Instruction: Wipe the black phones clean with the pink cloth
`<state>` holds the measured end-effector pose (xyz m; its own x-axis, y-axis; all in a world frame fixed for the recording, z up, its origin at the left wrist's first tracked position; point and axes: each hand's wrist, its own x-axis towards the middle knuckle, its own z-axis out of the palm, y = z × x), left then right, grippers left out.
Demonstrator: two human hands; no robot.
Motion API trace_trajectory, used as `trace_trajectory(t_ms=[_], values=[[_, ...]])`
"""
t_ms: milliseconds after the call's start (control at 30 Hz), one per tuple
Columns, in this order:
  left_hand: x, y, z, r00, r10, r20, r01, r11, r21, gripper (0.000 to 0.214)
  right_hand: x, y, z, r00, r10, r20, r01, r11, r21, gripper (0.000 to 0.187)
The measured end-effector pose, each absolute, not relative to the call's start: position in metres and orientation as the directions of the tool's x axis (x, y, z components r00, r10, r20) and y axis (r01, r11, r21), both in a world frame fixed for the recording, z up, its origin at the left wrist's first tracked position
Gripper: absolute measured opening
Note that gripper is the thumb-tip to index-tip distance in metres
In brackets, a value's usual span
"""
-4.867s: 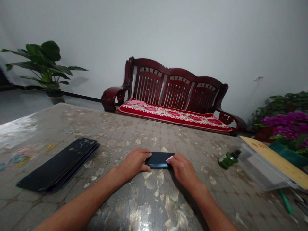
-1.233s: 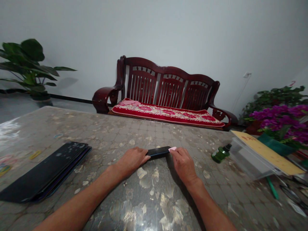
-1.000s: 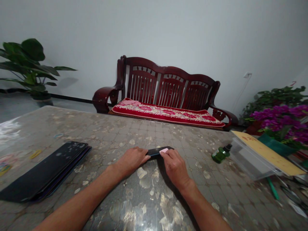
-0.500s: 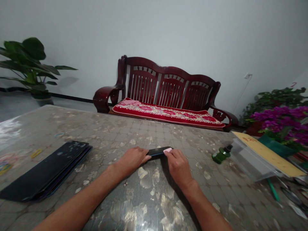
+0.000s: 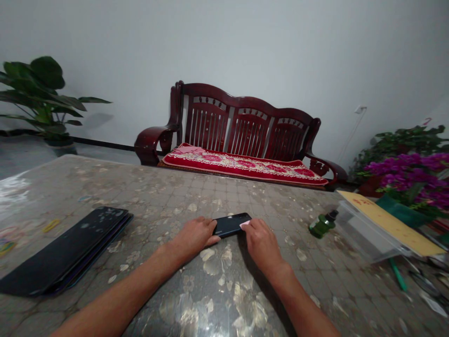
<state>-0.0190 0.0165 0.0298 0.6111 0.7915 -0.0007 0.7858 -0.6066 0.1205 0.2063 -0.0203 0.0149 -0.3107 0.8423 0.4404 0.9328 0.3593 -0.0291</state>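
A small dark phone (image 5: 231, 224) is held tilted above the patterned table (image 5: 217, 290), its far edge raised. My left hand (image 5: 194, 236) grips the phone's left end with curled fingers. My right hand (image 5: 260, 241) pinches a small pink piece (image 5: 245, 224) against the phone's right end.
A flat black case (image 5: 66, 249) lies at the left. A green bottle (image 5: 322, 224) lies on its side at the right, beside a clear box (image 5: 368, 234) with a yellow sheet. Coloured rings sit at the far left. A wooden bench stands beyond the table.
The phone has tipped so more of its dark face shows. My right hand slid the pink piece left along its edge and back toward the right end.
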Motion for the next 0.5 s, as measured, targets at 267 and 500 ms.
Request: trace_trajectory(t_ms=[267,500], values=[[-0.022,0.012,0.016,0.620,0.783,0.051,0.776,-0.621,0.114,0.036,0.239,-0.005,0.027,-0.114,0.952,0.283,0.983,0.149,-0.107,0.028],[-0.021,0.010,0.014,0.604,0.795,0.057,0.787,-0.606,0.118,0.042,0.229,0.007,0.027,-0.071,0.989,0.133,0.994,0.081,-0.073,0.027]])
